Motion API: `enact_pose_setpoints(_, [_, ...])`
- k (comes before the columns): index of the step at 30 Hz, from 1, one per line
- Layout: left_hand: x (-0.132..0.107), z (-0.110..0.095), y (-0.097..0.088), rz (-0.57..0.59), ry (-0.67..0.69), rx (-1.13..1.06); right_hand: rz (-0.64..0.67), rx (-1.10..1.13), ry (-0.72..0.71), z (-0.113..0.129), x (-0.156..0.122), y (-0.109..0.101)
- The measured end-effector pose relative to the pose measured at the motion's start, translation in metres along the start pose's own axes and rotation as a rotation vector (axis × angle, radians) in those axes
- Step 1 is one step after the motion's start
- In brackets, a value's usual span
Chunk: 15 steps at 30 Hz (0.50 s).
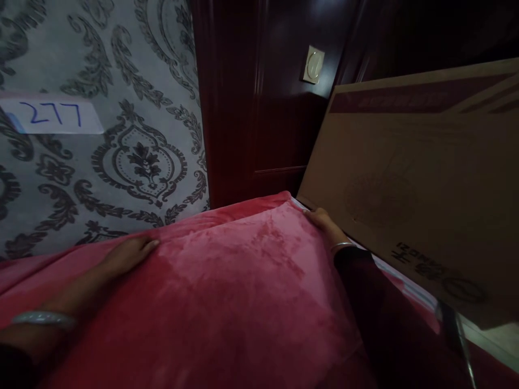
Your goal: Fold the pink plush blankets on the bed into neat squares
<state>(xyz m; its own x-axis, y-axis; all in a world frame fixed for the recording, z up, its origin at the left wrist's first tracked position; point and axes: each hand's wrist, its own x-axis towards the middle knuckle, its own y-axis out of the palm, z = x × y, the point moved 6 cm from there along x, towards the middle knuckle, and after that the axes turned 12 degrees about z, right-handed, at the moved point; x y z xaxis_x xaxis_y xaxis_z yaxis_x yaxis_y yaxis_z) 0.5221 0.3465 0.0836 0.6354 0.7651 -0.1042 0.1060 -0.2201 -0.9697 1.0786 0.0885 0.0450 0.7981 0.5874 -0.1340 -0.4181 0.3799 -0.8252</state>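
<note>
Head view: "277" label (57, 115), upside-down "YANGZI" on carton (430, 167) beside red blanket (243, 286)

A cardboard box (377, 162) stands near a dark red panel (231, 108) beside patterned wallpaper (141, 156)

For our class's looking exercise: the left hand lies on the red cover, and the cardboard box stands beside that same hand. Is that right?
Not quite: the head view shows the cardboard box beside the right hand. The left hand does lie on the red cover.
</note>
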Motion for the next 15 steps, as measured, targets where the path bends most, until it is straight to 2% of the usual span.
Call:
enact_pose_setpoints(2, [0.006, -0.006, 0.008, 0.105, 0.004, -0.008, -0.008, 0.003, 0.003, 0.008, 0.009, 0.007])
enact_pose_setpoints(4, [0.007, -0.015, 0.013, 0.129, 0.009, 0.018, -0.022, 0.006, 0.005, 0.014, 0.015, 0.016])
enact_pose_setpoints(7, [0.001, -0.025, 0.016, 0.083, -0.055, 0.119, -0.083, 0.017, -0.008, 0.018, 0.018, 0.021])
enact_pose_setpoints(12, [-0.001, -0.037, -0.002, -0.075, -0.188, 0.266, -0.227, 0.046, -0.034, 0.014, 0.019, 0.012])
enact_pose_setpoints(15, [0.006, -0.036, 0.004, -0.046, -0.181, 0.258, -0.222, 0.048, -0.026, 0.010, 0.024, 0.017])
